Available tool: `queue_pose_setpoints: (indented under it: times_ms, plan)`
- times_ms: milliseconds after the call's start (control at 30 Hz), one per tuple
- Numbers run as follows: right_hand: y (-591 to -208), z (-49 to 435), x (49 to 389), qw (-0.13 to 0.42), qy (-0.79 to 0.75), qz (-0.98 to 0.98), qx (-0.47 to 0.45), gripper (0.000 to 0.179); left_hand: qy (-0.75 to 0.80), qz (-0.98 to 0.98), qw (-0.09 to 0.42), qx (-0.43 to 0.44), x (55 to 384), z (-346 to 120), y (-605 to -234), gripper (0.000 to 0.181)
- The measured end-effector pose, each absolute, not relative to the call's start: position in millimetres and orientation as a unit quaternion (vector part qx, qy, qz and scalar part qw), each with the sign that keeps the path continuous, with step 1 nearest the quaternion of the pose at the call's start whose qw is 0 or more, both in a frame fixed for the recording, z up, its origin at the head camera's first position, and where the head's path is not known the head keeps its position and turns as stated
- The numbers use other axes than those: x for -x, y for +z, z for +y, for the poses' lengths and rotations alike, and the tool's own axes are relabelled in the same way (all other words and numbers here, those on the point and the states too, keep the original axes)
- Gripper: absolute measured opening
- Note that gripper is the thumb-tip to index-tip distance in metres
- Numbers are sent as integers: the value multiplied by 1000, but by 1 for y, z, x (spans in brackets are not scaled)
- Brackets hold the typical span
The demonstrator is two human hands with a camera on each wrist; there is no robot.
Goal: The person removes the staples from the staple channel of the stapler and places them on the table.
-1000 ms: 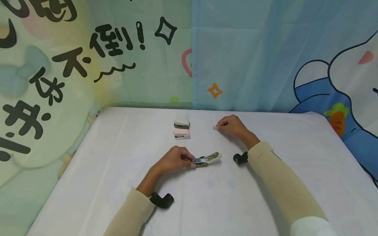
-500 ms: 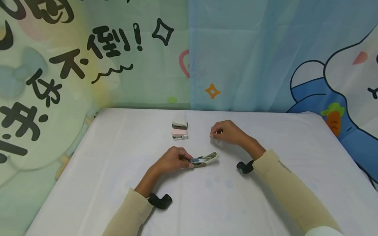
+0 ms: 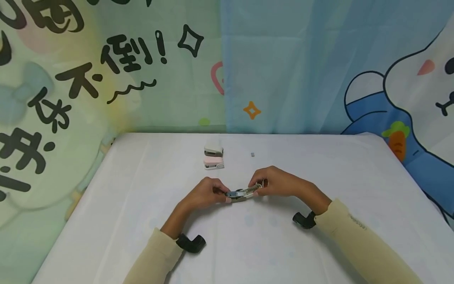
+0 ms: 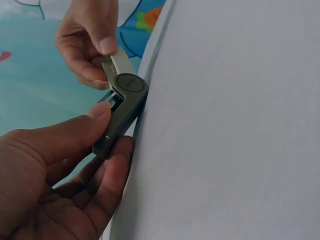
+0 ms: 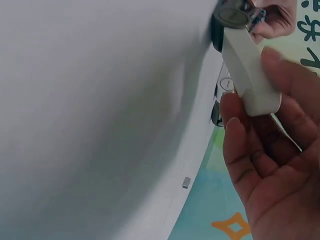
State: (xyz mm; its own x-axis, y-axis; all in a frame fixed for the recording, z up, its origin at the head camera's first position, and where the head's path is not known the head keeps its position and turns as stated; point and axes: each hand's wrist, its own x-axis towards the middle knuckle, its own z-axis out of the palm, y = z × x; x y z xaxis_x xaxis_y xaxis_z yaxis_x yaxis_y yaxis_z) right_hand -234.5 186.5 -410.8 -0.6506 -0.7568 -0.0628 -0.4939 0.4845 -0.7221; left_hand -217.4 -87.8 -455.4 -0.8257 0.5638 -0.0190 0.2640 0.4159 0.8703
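Between both hands, a stapler (image 3: 241,194) is held folded wide apart, its metal channel showing. My left hand (image 3: 209,193) pinches the dark base end; in the left wrist view the thumb lies on one edge of the base (image 4: 122,117), fingers on the other. At the opposite end, my right hand (image 3: 278,182) grips the white top arm (image 5: 250,75) between thumb and fingers. A small grey block (image 3: 252,154), like a short strip of staples, lies on the table beyond the right hand.
Two more staplers stand side by side farther back on the white-covered table (image 3: 159,165): a white one (image 3: 213,149) and a pink one (image 3: 214,162). A printed curtain (image 3: 283,79) hangs behind the table's far edge.
My right hand has let go of the small grey block, left it on the table, and come toward me to take the stapler's white arm. The left hand keeps its grip.
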Motion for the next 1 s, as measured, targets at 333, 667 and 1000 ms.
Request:
queue_pose_setpoints:
  times_ms: [333,667,1000]
  plan:
    - [-403,212,233,126,-337,864,352,6,467,826,138,-285,228,-62,-455,19]
    - [-408,248,243,80,-354,884,296,9,443,842,110,-287,242,-17,-450,18]
    - [-404,276,284,50,-341,910,230,15,416,872,19,-258,278,35,-440,17]
